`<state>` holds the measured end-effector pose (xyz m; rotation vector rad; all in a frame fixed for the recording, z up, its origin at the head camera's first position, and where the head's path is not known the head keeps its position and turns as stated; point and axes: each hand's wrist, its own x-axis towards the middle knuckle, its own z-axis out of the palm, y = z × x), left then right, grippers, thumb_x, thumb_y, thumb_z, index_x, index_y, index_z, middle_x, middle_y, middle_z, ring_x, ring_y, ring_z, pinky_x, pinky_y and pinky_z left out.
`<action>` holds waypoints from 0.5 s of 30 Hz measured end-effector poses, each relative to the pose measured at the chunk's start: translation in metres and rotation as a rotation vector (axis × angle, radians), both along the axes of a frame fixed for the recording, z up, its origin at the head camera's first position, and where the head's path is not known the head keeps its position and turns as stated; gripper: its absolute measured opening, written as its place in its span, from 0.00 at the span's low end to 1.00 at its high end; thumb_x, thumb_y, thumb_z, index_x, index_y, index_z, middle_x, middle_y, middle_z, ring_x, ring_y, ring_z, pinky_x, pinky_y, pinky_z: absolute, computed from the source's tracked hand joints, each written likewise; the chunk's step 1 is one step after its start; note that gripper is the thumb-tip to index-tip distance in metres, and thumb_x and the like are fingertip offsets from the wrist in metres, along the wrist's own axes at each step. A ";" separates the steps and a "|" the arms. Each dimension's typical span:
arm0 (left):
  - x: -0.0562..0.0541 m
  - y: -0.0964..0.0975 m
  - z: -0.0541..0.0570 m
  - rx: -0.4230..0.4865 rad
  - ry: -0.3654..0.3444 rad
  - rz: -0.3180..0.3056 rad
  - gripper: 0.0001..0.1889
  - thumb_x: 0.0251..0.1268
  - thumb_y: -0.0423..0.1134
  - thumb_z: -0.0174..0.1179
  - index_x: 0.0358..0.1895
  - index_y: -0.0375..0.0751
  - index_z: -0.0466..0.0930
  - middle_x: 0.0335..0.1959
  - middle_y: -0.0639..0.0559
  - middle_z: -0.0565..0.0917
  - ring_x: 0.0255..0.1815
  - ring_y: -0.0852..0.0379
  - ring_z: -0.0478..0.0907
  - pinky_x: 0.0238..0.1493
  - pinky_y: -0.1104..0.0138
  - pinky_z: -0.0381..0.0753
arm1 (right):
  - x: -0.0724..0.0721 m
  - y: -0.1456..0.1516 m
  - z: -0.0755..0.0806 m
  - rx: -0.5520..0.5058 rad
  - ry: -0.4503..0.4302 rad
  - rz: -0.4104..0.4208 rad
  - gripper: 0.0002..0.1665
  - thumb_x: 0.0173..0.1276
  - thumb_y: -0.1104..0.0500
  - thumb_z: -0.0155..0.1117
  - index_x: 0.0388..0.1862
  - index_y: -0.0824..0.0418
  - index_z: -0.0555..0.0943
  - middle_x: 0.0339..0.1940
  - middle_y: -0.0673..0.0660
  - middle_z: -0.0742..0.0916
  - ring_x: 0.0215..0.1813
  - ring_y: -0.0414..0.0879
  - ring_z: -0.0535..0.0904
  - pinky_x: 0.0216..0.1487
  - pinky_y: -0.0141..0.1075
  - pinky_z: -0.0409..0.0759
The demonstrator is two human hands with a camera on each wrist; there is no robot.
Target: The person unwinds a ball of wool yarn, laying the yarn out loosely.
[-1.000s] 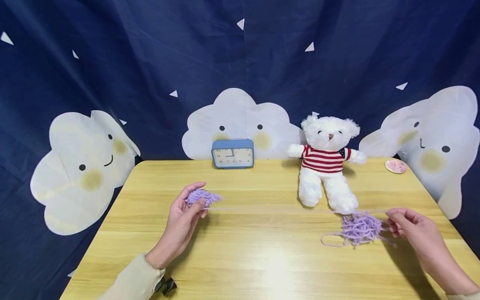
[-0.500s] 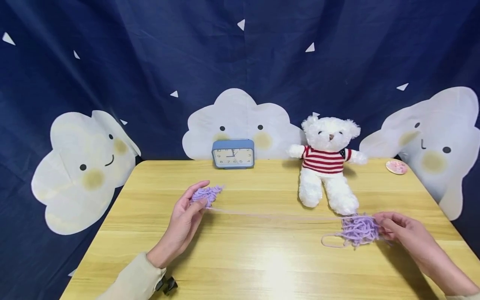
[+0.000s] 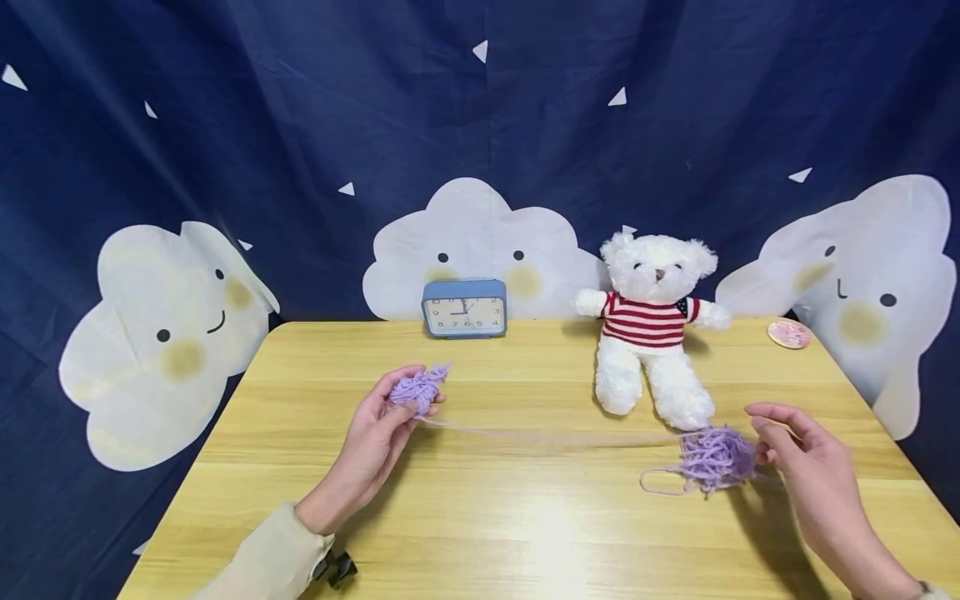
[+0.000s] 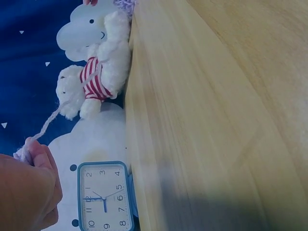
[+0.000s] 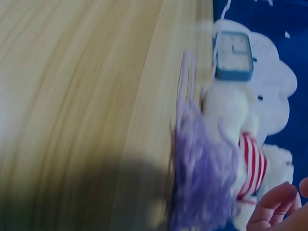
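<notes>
The left hand [image 3: 367, 446] has its fingers curled round a small lilac yarn bundle [image 3: 420, 387], the thumb pressed over it and a ragged end sticking out past the fingertips; hand and bundle are held above the bench [image 3: 480, 517]. From beneath those fingers a thin yarn strand [image 3: 480, 431] runs across to the right, reaching the loose yarn pile [image 3: 716, 458], which lies just beside the right hand's fingers, on their left. The right hand [image 3: 821, 483] has its fingers loosely bent, thumb and forefinger slightly parted, with nothing seen gripped between them; whether the lower fingers touch the pile cannot be told. A long yarn loop [image 3: 660, 481] juts from the pile towards the left fingers. Beyond the left fingers and a little to their right stands a blue clock [image 3: 465, 318]. Beyond the right fingers and to their left sits a white teddy bear [image 3: 643, 321] in a red-striped jumper, its feet near the pile. Farther out from the right fingers, almost straight ahead, lies a round pink disc [image 3: 789, 334]. Behind everything hangs a navy curtain [image 3: 300, 108] printed with smiling clouds.
</notes>
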<state>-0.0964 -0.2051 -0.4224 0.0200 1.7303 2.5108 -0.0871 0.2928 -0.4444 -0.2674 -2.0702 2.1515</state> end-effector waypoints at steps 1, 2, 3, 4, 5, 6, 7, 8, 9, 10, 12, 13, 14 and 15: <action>0.000 0.000 0.000 -0.006 -0.003 -0.001 0.29 0.79 0.18 0.42 0.81 0.27 0.59 0.74 0.29 0.69 0.62 0.47 0.85 0.67 0.62 0.83 | 0.000 -0.005 0.000 -0.008 0.013 0.007 0.11 0.81 0.66 0.66 0.47 0.53 0.92 0.29 0.48 0.85 0.31 0.41 0.78 0.32 0.28 0.77; 0.000 0.000 0.000 -0.014 -0.005 -0.004 0.29 0.80 0.19 0.43 0.81 0.28 0.59 0.72 0.30 0.72 0.61 0.48 0.86 0.66 0.63 0.84 | 0.000 -0.011 0.001 -0.008 0.024 0.018 0.10 0.82 0.66 0.66 0.48 0.55 0.91 0.28 0.49 0.84 0.32 0.41 0.78 0.33 0.28 0.77; 0.001 0.000 0.001 -0.019 -0.005 -0.006 0.28 0.81 0.19 0.44 0.81 0.29 0.59 0.69 0.31 0.76 0.60 0.48 0.86 0.65 0.64 0.84 | 0.000 -0.016 0.001 -0.004 0.032 0.033 0.10 0.82 0.66 0.65 0.49 0.56 0.91 0.30 0.49 0.85 0.33 0.41 0.79 0.33 0.28 0.78; 0.001 0.000 0.001 -0.027 -0.003 -0.008 0.28 0.82 0.20 0.45 0.81 0.29 0.59 0.67 0.32 0.79 0.59 0.48 0.87 0.63 0.66 0.85 | 0.000 -0.022 0.002 -0.008 0.036 0.053 0.10 0.82 0.67 0.65 0.50 0.57 0.91 0.31 0.49 0.86 0.34 0.41 0.79 0.34 0.28 0.78; 0.001 0.000 0.001 -0.035 -0.002 -0.009 0.28 0.82 0.21 0.45 0.81 0.30 0.60 0.64 0.33 0.81 0.58 0.49 0.87 0.61 0.68 0.85 | -0.001 -0.027 0.003 0.003 0.038 0.075 0.09 0.82 0.66 0.65 0.51 0.58 0.90 0.32 0.49 0.86 0.34 0.41 0.79 0.35 0.29 0.79; 0.002 0.000 0.001 -0.041 -0.003 -0.009 0.27 0.83 0.21 0.46 0.81 0.31 0.60 0.62 0.33 0.83 0.56 0.50 0.88 0.58 0.70 0.85 | -0.001 -0.033 0.003 0.021 0.034 0.100 0.09 0.83 0.65 0.65 0.52 0.58 0.90 0.32 0.50 0.86 0.35 0.41 0.80 0.36 0.29 0.79; 0.002 0.000 0.002 -0.046 -0.001 -0.010 0.27 0.83 0.22 0.46 0.81 0.31 0.60 0.62 0.33 0.84 0.55 0.50 0.88 0.56 0.71 0.85 | -0.002 -0.039 0.004 0.033 0.028 0.129 0.09 0.83 0.65 0.64 0.53 0.59 0.90 0.33 0.50 0.87 0.36 0.42 0.80 0.37 0.29 0.81; 0.002 0.000 0.002 -0.048 0.003 -0.013 0.27 0.84 0.22 0.46 0.81 0.31 0.60 0.63 0.33 0.83 0.55 0.51 0.88 0.55 0.71 0.85 | -0.003 -0.046 0.005 0.049 0.016 0.161 0.09 0.83 0.65 0.64 0.54 0.59 0.89 0.34 0.50 0.87 0.36 0.42 0.81 0.38 0.30 0.81; 0.002 0.001 0.002 -0.052 0.007 -0.013 0.27 0.84 0.22 0.46 0.81 0.31 0.60 0.65 0.33 0.82 0.56 0.51 0.88 0.55 0.71 0.85 | -0.005 -0.053 0.006 0.061 -0.002 0.196 0.10 0.83 0.64 0.64 0.56 0.59 0.89 0.35 0.51 0.87 0.36 0.42 0.81 0.38 0.31 0.81; 0.002 0.001 0.003 -0.057 0.009 -0.008 0.27 0.84 0.22 0.46 0.81 0.31 0.61 0.67 0.32 0.80 0.57 0.52 0.87 0.55 0.71 0.85 | -0.006 -0.060 0.007 0.069 -0.018 0.232 0.10 0.83 0.64 0.64 0.57 0.59 0.88 0.35 0.52 0.87 0.36 0.43 0.81 0.38 0.32 0.82; 0.001 0.002 0.003 -0.071 0.011 0.010 0.27 0.83 0.22 0.46 0.81 0.31 0.62 0.69 0.32 0.77 0.58 0.53 0.85 0.57 0.69 0.85 | -0.008 -0.074 0.009 0.101 -0.045 0.305 0.12 0.84 0.63 0.64 0.60 0.60 0.86 0.36 0.54 0.87 0.38 0.45 0.82 0.40 0.34 0.83; 0.001 0.003 0.003 -0.080 0.012 0.022 0.27 0.82 0.21 0.46 0.80 0.30 0.63 0.70 0.34 0.75 0.59 0.54 0.84 0.58 0.69 0.85 | -0.009 -0.081 0.010 0.108 -0.056 0.342 0.13 0.84 0.63 0.64 0.62 0.62 0.85 0.37 0.56 0.87 0.38 0.46 0.82 0.41 0.35 0.84; 0.000 0.003 0.004 -0.091 0.011 0.036 0.27 0.82 0.21 0.47 0.80 0.29 0.64 0.70 0.36 0.74 0.60 0.55 0.82 0.58 0.69 0.85 | -0.010 -0.088 0.010 0.119 -0.063 0.377 0.15 0.84 0.62 0.63 0.64 0.63 0.84 0.37 0.57 0.87 0.39 0.47 0.82 0.42 0.36 0.84; 0.000 0.004 0.004 -0.104 0.007 0.052 0.27 0.81 0.21 0.47 0.79 0.29 0.65 0.69 0.38 0.75 0.59 0.56 0.81 0.57 0.70 0.84 | -0.010 -0.095 0.010 0.127 -0.070 0.413 0.17 0.83 0.62 0.64 0.66 0.65 0.83 0.38 0.59 0.87 0.40 0.49 0.83 0.43 0.36 0.85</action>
